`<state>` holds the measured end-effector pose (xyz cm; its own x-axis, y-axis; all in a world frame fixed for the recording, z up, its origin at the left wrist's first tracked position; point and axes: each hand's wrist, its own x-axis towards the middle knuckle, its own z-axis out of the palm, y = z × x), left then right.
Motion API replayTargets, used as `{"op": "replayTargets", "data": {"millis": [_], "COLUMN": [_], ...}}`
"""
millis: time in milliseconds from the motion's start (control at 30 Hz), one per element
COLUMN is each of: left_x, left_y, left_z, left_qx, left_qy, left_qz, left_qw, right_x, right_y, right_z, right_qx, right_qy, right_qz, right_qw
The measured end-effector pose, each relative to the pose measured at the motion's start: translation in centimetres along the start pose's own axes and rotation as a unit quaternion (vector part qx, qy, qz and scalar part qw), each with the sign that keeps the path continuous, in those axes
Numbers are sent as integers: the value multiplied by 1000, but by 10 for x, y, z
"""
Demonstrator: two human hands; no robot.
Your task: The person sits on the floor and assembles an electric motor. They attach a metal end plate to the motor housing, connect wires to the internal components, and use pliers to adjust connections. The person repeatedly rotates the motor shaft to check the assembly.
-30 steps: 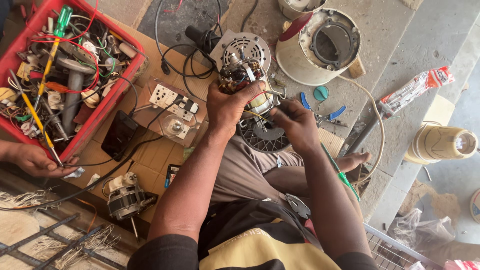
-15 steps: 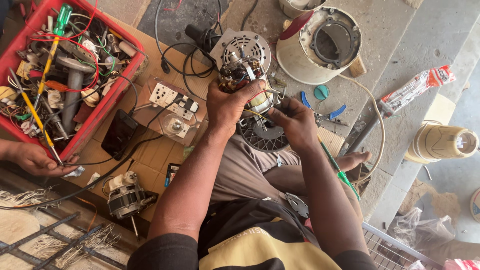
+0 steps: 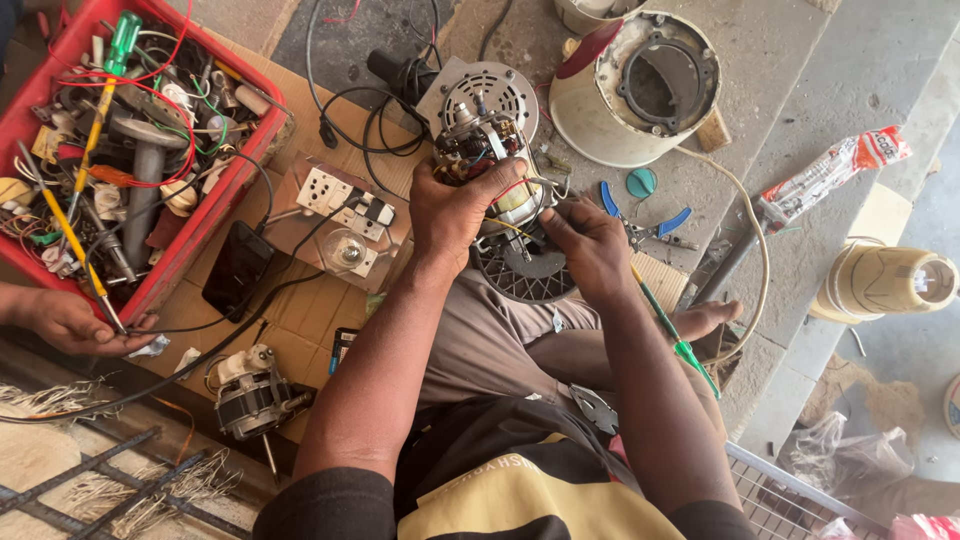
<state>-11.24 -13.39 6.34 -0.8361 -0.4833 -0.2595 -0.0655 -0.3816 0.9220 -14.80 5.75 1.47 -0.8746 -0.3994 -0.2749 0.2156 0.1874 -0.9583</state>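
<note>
Small electric motor, metal frame w/ copper windings, held above lap over black slotted fan guard; L hand clamped round motor body from the near side, fingers wrapped, thumb across. R hand just beside motor on its right, fingertips pinched on thin wires coming off motor; whether anything else in that pinch, can't tell. Green-handled screwdriver lying along R forearm, tip end under wrist. Blue-handled pliers on floor just past R hand. White round appliance housing, open top, beyond pliers. Cardboard sheet at left w/ switch/socket board, black phone, second small motor near its front edge. Red crate far left, full of wires, tools, parts. Another person's hand at left edge, resting at crate's near corner, fingers closed on a thin rod. Cream-coloured jar part at right, well apart
</note>
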Motion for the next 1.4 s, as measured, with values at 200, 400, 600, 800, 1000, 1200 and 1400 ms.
{"op": "replayTargets", "data": {"millis": [200,400,600,800,1000,1200,1400], "left_x": [-1,0,-2,1,3,3,1], "left_y": [-1,-2,-2,-6,-8,-8,-5], "left_z": [1,1,1,2,0,1,1], "left_qx": [-15,-10,-14,-29,-4,6,6], "left_qy": [-3,-1,-8,-15,3,12,3], "left_qz": [1,0,2,11,-12,-15,-8], "left_qw": [1000,1000,1000,999,1000,1000,1000], "right_x": [4,2,0,0,0,0,2], "right_y": [6,5,4,8,7,11,13], "right_z": [3,0,3,4,7,3,7], "right_qx": [75,44,51,84,57,56,78], "right_qy": [-10,-2,17,29,19,17,24], "right_qz": [11,24,29,33,21,-2,19], "right_qw": [997,999,998,996,998,998,996]}}
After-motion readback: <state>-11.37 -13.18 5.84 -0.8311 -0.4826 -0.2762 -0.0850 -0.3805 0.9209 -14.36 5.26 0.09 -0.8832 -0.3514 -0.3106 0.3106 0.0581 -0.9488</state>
